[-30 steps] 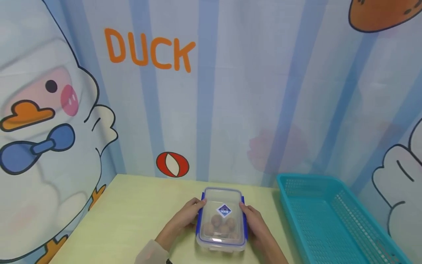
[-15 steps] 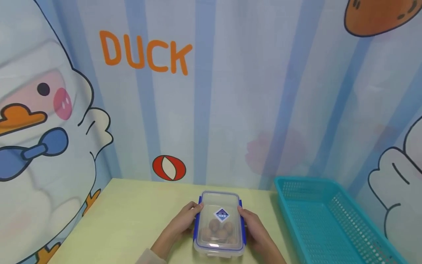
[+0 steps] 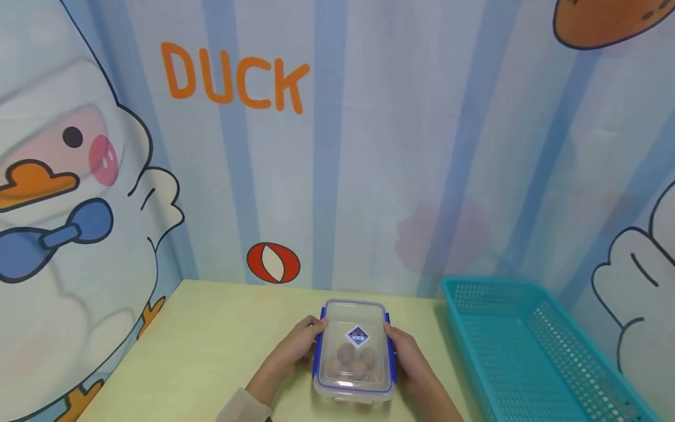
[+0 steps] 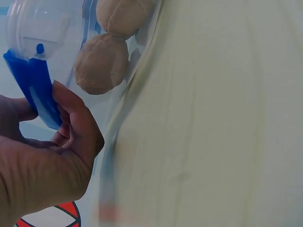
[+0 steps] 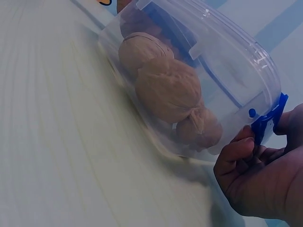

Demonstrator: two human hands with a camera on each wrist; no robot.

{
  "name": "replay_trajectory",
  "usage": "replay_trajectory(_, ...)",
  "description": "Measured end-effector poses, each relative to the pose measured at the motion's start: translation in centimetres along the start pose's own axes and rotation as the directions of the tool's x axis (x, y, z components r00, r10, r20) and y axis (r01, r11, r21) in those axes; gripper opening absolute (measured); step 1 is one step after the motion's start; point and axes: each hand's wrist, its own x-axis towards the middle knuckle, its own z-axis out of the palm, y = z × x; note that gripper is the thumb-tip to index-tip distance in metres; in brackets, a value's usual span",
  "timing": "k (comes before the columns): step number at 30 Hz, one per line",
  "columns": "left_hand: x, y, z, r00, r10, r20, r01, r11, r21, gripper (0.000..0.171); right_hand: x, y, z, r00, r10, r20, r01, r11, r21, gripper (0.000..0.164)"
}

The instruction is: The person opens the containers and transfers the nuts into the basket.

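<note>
Left hand (image 3: 300, 343), curled, pinches the 9-o'clock latch (image 4: 35, 90) on the clip-lid box (image 3: 348, 315); right hand (image 3: 410, 354) likewise, 3-o'clock latch (image 5: 271, 118). Work both evenly, box level.

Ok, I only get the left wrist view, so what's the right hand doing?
Observer: The right hand pinches a blue latch on the right side of the box.
Operator: And what's on top of the lid?
Observer: A diamond-shaped label lies on the lid.
Operator: Anything over to the right?
Observer: A teal basket, standing apart from the box.
</note>
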Motion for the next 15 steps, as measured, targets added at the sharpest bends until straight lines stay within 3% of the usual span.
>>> replay_trajectory(15,0.15,0.17,0.0,1.0,0.008,0.014,-0.008,1.0,-0.008,0.039,0.17,0.1,0.11,0.999,0.027,-0.031,-0.025,0.998,0.056,0.066)
